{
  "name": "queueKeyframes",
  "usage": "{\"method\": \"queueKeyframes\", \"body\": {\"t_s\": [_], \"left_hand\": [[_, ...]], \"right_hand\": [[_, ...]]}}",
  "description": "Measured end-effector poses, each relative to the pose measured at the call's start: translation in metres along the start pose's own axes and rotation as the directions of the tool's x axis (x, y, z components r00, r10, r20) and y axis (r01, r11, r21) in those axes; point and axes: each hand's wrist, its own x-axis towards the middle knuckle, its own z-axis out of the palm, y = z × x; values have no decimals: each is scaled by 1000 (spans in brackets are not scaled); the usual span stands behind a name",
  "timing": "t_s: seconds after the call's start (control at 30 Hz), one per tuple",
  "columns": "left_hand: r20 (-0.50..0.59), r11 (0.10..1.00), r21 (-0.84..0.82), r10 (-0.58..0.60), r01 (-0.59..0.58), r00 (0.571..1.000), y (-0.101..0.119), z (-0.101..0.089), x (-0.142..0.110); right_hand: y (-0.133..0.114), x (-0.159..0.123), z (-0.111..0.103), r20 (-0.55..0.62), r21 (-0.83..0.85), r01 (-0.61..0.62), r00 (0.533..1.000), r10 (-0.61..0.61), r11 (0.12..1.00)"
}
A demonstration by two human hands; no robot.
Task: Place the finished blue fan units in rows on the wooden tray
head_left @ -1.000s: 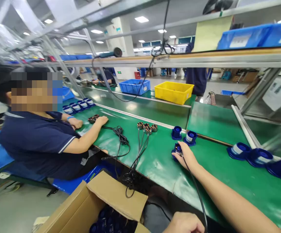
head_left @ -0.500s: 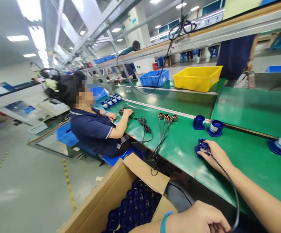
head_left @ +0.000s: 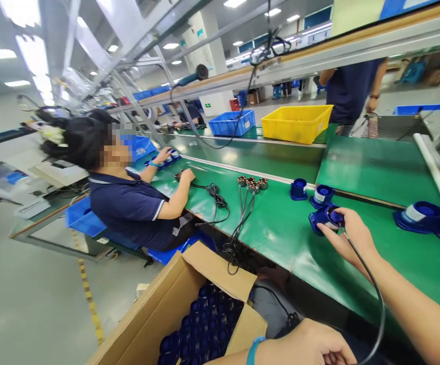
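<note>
My right hand [head_left: 351,238] is closed on a blue round part [head_left: 321,219] with a black cable [head_left: 374,294] fitted into its top, and holds it tilted just above the green belt [head_left: 281,228]. The cable curves down towards my left hand [head_left: 311,345], which is curled shut at the bottom edge, a blue band on its wrist. Two more blue parts [head_left: 299,189] [head_left: 322,196] stand on the belt just beyond. Below my left hand an open cardboard box [head_left: 174,299] holds several blue parts.
Copper-coloured coils [head_left: 252,182] with black leads lie on the belt to the left. A seated co-worker [head_left: 129,205] works further left. A yellow bin [head_left: 294,123] and a blue bin [head_left: 232,123] stand on the far belt, where a person [head_left: 347,86] stands. More blue parts [head_left: 419,217] sit at right.
My right hand has raised and tilted the blue part off the belt. The co-worker's far hand has reached out to the blue parts by the belt's edge.
</note>
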Motion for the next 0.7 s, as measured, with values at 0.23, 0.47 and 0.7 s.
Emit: {"method": "queueKeyframes", "body": {"t_s": [0.23,0.47,0.7], "left_hand": [[-94,989,129,-57,69,994,27,2,-1],[-66,956,293,43,-22,997,45,-1,0],[-63,961,275,27,-9,998,53,5,3]], "right_hand": [[18,-30,-3,189,-45,-27,981,35,999],[10,-22,-19,103,19,-5,995,3,1000],[8,-39,-29,157,-38,-126,979,130,991]]}}
